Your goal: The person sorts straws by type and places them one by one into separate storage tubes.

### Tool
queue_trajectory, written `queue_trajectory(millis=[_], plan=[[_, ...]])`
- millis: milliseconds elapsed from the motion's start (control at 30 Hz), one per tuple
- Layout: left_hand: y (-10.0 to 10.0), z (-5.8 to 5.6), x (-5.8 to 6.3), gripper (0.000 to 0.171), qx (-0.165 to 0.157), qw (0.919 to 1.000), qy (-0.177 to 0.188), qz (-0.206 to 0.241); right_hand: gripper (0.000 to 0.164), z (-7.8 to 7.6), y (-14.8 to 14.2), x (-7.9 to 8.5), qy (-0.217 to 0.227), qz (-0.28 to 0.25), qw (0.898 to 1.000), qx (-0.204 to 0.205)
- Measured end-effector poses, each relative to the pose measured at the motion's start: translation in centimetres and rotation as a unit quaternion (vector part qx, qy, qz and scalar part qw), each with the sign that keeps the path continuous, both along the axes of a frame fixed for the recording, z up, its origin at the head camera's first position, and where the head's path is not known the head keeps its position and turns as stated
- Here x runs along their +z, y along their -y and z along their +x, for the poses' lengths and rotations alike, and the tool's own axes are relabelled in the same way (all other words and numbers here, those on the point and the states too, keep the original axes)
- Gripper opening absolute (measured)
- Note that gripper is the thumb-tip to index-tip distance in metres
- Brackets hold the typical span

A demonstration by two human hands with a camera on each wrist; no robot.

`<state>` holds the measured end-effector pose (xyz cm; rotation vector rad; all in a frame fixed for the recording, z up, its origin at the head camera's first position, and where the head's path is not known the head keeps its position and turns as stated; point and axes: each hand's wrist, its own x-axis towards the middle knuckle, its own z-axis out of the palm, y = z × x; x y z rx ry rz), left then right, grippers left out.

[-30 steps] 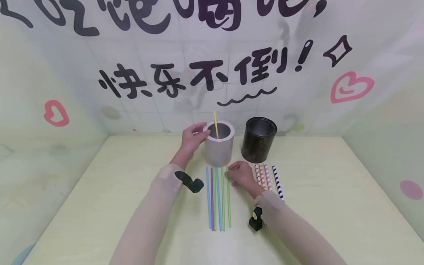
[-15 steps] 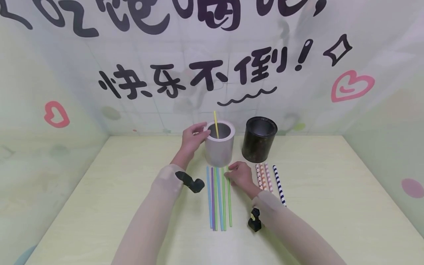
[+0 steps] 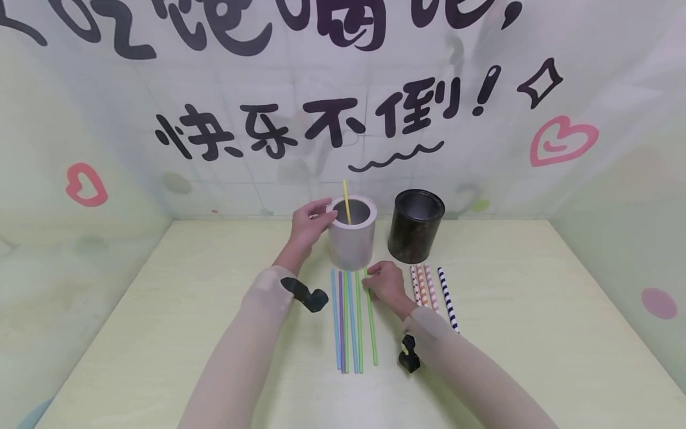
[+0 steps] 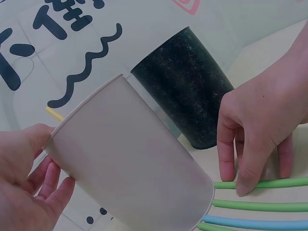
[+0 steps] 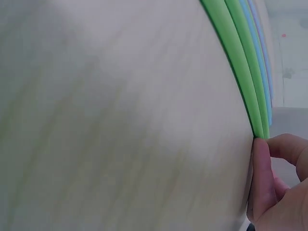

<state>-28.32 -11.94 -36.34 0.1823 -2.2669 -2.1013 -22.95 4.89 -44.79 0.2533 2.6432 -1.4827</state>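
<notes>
In the head view my left hand (image 3: 309,227) grips the rim of a pale grey cylindrical cup (image 3: 351,250), thumb at the top edge. A yellow straw (image 3: 346,199) stands leaning inside that cup. Just in front of the cup, my right hand (image 3: 388,281) pinches the far end of the rightmost green straw (image 3: 372,333), which lies along the table. In the left wrist view, its thumb and fingers straddle this green straw (image 4: 284,183). Several other straws (image 3: 346,325), blue, purple and green, lie side by side to its left.
A black cylindrical can (image 3: 415,238) stands right of the grey cup. Striped paper straws (image 3: 420,286) and a navy-striped straw (image 3: 448,298) lie beyond the right forearm, partly covered by it. A printed backdrop (image 3: 300,71) rises behind the table (image 3: 509,298).
The near end of the rightmost green straw has swung slightly right, away from its neighbours, with my right hand at its far end. My left hand stays on the cup.
</notes>
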Motion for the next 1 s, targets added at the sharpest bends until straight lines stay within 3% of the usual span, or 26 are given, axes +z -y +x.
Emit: queue_trajectory(millis=[267,467,733,1000], plan=[[0.3,-0.1,0.0,0.040,0.002,1.0000,-0.003,0.001,0.019,0.0,0.3,0.3,-0.005,0.044,0.999,0.003],[0.2,-0.2,-0.2,0.040,0.000,0.9999,-0.003,0.010,0.019,0.0,-0.1,0.2,0.003,0.041,0.999,0.002],[0.1,0.0,-0.2,0.040,0.000,0.9999,-0.001,0.014,0.017,-0.8,-0.9,-0.3,-0.001,-0.040,0.999,0.005],[0.1,0.0,-0.1,0.039,0.002,1.0000,-0.001,0.008,0.025,-0.9,-1.3,2.8,0.013,-0.156,0.988,-0.007]])
